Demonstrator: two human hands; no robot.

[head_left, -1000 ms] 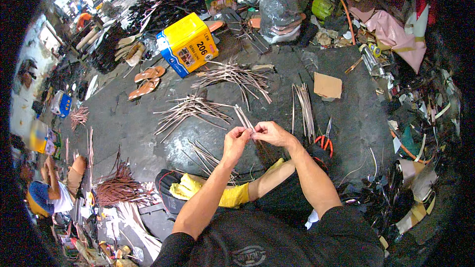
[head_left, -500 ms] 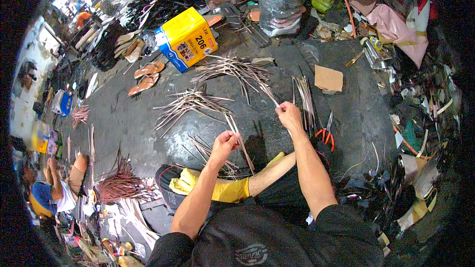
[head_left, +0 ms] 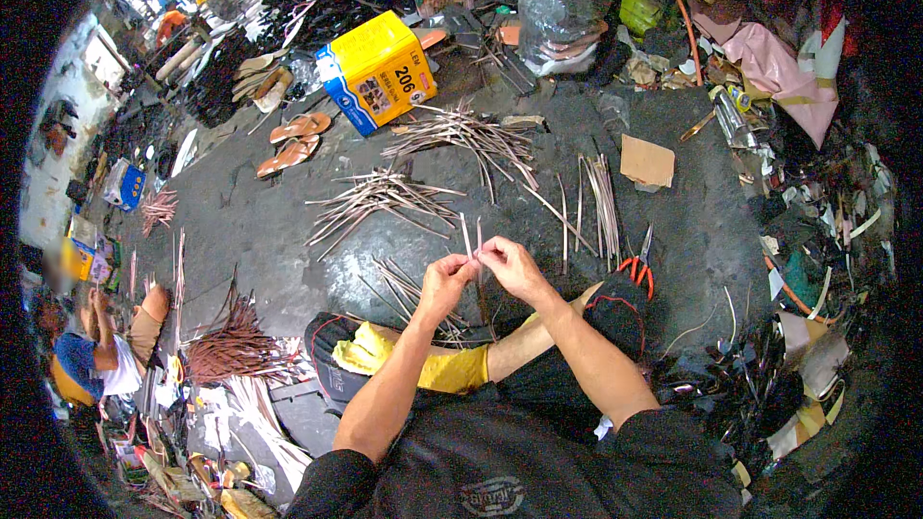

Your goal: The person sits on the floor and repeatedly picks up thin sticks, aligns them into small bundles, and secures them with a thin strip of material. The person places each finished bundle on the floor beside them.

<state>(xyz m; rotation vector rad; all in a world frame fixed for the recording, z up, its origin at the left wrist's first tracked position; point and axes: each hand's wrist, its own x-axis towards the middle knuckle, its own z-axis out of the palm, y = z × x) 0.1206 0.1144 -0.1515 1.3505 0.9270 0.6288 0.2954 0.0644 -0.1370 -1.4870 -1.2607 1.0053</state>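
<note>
My left hand and my right hand meet in front of me, both with fingers pinched. Two narrow pale strips stick up from between them, one by each hand. Their lower parts are mostly hidden by the fingers. Farther out lies a loose heap of thin brownish strips, with a larger heap beyond it. Several straighter strips lie side by side to the right. More strips lie left of my left hand. Red-handled pliers rest on the floor beyond my right knee.
A yellow and blue box stands at the far side, near a pair of brown sandals. A cardboard piece lies at right. Reddish-brown strips are piled at left, with another person beyond. Scraps crowd the right edge.
My right hand has come left and nearer to me, from beside the straight strips to my left hand. A long strip now lies slanting on the floor where it was. The view has shifted slightly.
</note>
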